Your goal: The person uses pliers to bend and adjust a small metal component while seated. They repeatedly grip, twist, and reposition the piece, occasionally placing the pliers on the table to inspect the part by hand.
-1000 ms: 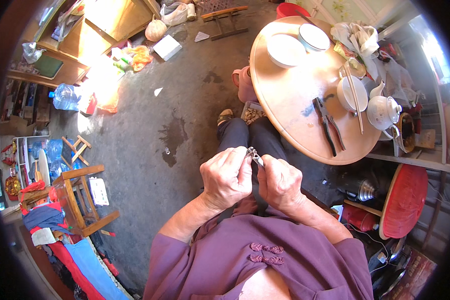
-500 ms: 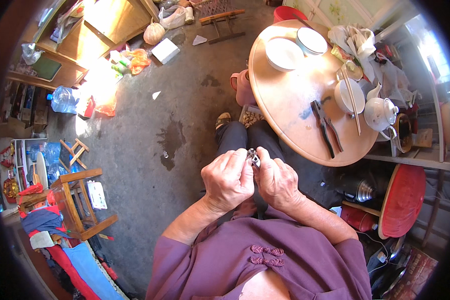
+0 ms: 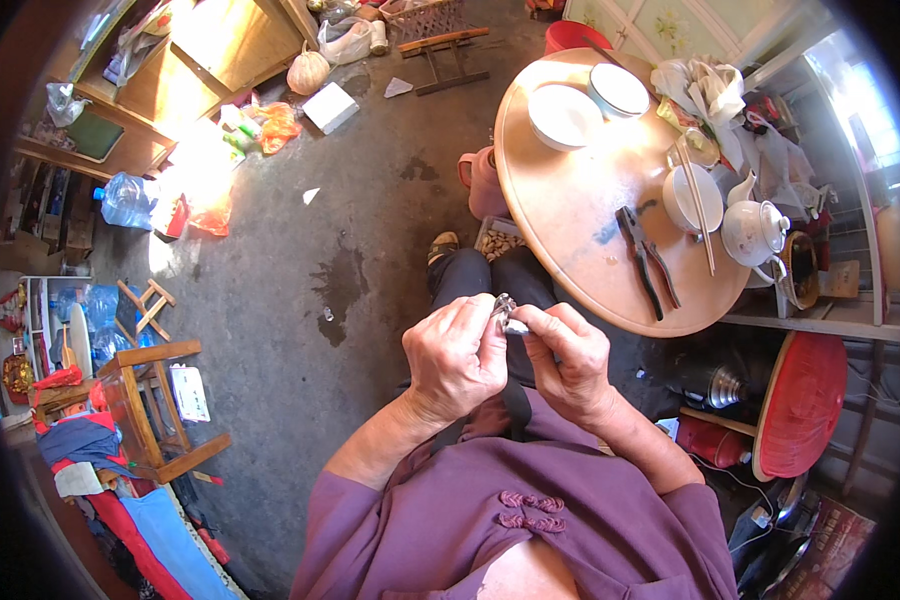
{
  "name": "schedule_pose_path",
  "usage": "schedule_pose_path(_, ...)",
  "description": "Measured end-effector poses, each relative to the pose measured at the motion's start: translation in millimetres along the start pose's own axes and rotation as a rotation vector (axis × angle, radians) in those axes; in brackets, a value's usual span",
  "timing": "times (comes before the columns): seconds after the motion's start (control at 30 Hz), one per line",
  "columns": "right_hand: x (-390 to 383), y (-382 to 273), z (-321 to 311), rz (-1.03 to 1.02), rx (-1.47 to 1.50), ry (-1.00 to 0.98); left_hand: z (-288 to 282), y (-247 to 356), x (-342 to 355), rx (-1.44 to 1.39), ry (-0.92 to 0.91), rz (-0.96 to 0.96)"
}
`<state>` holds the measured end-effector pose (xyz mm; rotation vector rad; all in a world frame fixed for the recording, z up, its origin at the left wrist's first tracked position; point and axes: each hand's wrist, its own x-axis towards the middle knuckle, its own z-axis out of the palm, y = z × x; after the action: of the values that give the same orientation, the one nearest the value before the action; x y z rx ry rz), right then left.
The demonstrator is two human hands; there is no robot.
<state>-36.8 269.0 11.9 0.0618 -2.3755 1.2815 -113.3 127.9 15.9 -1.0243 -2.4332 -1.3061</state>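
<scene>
Over my lap, both hands are close together around a small shiny metal piece, whose exact kind I cannot make out. My left hand is closed, pinching its upper left end between thumb and forefinger. My right hand is closed as well, with thumb and forefinger at its right side and the other fingers curled. My fingers hide part of the piece. On the round table to the right lie pliers with dark handles, beyond the reach of either hand as held now.
The round wooden table bears white bowls, chopsticks and a white teapot. Below its edge stand a pink jug and a box of nut-like pieces. A wooden stool stands left; a red round lid leans right.
My right hand has shifted slightly right, and its fingers have moved apart from the left hand's. More of the metal piece shows between them. My left hand stays nearly in place.
</scene>
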Motion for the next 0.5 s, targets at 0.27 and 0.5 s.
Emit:
schedule_pose_path(0.27, 5.2, -3.7, -20.5, 0.018, 0.039, -0.078, -2.3, 0.4, 6.3, -0.020, -0.004, 0.003)
schedule_pose_path(0.5, 11.8, 1.5, -20.6, 0.005, 0.047, -0.096, -6.1, 2.4, 10.7, -0.003, -0.046, -0.010)
